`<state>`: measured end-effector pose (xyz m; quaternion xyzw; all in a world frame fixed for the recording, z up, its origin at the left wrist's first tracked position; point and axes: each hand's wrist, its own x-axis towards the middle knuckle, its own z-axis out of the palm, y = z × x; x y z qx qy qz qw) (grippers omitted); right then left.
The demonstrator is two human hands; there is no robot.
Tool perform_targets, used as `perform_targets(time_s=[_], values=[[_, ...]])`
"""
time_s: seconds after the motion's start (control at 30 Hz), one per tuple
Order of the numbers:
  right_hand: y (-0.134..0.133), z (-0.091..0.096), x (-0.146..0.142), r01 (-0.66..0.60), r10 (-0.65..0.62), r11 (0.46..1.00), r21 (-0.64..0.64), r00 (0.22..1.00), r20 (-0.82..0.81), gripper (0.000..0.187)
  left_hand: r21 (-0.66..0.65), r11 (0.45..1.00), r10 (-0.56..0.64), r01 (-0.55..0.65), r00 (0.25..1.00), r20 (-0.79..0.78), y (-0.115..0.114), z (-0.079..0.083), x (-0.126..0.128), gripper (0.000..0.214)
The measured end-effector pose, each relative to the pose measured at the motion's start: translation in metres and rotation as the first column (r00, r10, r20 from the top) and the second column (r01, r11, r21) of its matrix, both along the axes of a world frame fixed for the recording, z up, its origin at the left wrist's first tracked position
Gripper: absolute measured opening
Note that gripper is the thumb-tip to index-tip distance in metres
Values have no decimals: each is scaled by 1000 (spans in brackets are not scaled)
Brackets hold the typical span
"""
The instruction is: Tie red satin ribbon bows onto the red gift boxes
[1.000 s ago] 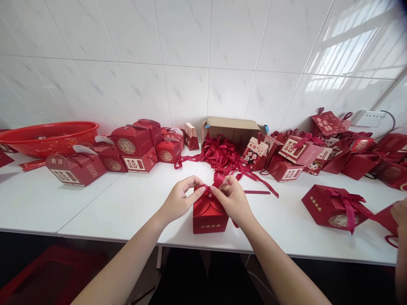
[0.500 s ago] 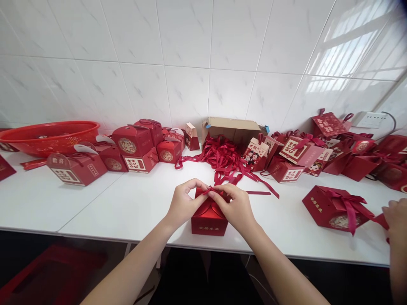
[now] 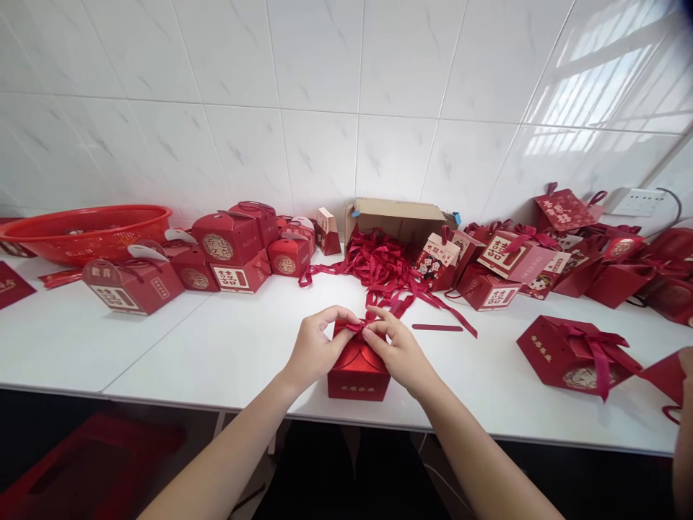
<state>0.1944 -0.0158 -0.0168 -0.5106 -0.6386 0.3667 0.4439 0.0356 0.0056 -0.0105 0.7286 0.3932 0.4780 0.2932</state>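
Note:
A shiny red gift box with gold lettering stands upright near the table's front edge. Above its folded top, my left hand pinches a small piece of red ribbon between thumb and forefinger. My right hand grips the same ribbon from the other side, thumb and forefinger together at its knot. Both hands hide part of the box top. Behind it, a heap of loose red ribbons spills from a cardboard box.
Red boxes are stacked at left beside a red plastic basket. More finished boxes crowd the right, below a power strip. A bow-tied box lies nearer. Another person's hand shows at the right edge.
My right fingers have shifted slightly at the ribbon, while my left hand stays almost still. At the right edge, the other person's hand has drawn further out of view.

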Motion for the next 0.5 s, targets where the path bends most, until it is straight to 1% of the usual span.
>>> perform_targets(time_s=[0.07,0.13,0.2,0.27,0.33,0.4,0.43,0.5], values=[[1,1,1,-61,60,997,-43,998,-37,22,-6,1000,2,-2,1000,13,2,-2,1,5],[1,1,1,-103,97,993,-59,990,-98,23,-20,1000,-5,6,999,47,5,-4,3,6],[1,0,0,-121,109,991,-60,980,-164,26,-31,999,-14,17,996,92,7,-6,5,14],[1,-2,0,-109,95,993,-55,972,-214,30,1,1000,20,-20,993,120,7,-6,5,17],[0,-3,-1,-84,70,995,-45,966,-248,33,74,995,66,-72,995,72,5,-5,4,11],[0,-4,-2,-65,53,997,-36,960,-274,33,144,987,73,-68,997,-30,2,-3,1,8],[-1,-3,-2,-59,46,998,-36,958,-282,33,159,986,64,-50,995,-81,0,-2,0,8],[-2,-1,-2,-53,39,998,-43,957,-286,32,153,988,58,-39,990,-126,-2,0,-3,11]])
